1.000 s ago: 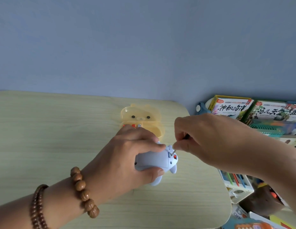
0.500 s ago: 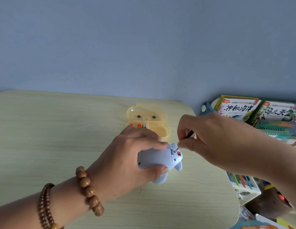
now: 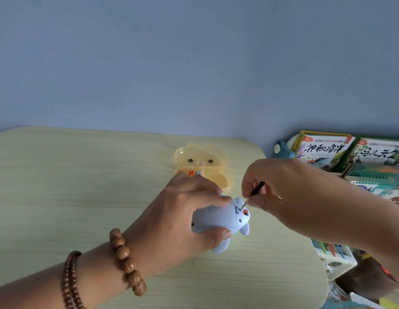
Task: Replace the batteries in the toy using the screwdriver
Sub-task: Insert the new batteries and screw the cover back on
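Pale-blue plastic forms the toy, which is held just above the table, right of the middle of the view. Its long axis is laid roughly from 9 to 3 o'clock, with the eared end turned toward 3 o'clock and a flat panel turned upward. It is gripped by the left hand, fingers curled over the far edge and thumb pressed under the near one, so the 9 o'clock end is largely covered. The screwdriver is pinched by the right hand; its shaft is tilted, tip toward 7 o'clock and handle toward 1 o'clock. The tip is set into the toy's 3 o'clock end, beside a small orange spot. Most of the handle is hidden inside the hand, and the screw cannot be made out. At 12 o'clock from the toy an open yellow case is seen, its batteries partly hidden behind the left hand's knuckles. Books at 2 o'clock are cut off by the edge.
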A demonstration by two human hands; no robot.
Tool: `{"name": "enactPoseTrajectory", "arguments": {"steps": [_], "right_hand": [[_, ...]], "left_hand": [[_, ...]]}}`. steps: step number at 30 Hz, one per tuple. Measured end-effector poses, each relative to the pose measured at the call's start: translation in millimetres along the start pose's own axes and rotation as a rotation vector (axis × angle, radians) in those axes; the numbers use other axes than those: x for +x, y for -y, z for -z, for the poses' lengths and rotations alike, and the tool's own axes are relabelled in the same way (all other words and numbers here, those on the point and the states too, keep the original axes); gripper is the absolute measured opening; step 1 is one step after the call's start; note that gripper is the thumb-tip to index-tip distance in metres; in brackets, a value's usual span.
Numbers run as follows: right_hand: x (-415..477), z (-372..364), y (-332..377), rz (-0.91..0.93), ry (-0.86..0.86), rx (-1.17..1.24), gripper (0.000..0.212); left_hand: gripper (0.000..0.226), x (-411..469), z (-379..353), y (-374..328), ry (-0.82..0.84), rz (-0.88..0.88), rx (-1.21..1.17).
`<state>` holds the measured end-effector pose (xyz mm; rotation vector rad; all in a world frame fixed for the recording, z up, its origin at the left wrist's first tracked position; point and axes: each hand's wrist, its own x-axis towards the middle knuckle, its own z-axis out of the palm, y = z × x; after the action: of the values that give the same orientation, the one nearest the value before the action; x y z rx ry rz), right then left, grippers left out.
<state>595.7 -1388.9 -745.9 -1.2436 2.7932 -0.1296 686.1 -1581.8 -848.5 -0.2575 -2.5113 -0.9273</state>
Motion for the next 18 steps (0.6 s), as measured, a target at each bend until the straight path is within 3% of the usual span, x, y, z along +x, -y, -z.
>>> {"name": "enactPoseTrajectory", "arguments": {"steps": [5,10,18], "right_hand": [[-1.8,0.8,6.9,0.013,-0.028,-0.089,0.014],[1.8,-5.8,5.3,-0.085,-0.075,-0.219,0.060],[3.9,-7.7,2.8,-0.123,-0.075,-0.153,0.069]], "left_hand": [[0.041,2.4,-0.7,-5.3,0.025,-0.030,0.067],[0.043,1.8,2.0,-4.1,0.021,-0.014,0.062],[0.045,2.7,1.8,-2.5,0.031,0.010,0.036]]}}
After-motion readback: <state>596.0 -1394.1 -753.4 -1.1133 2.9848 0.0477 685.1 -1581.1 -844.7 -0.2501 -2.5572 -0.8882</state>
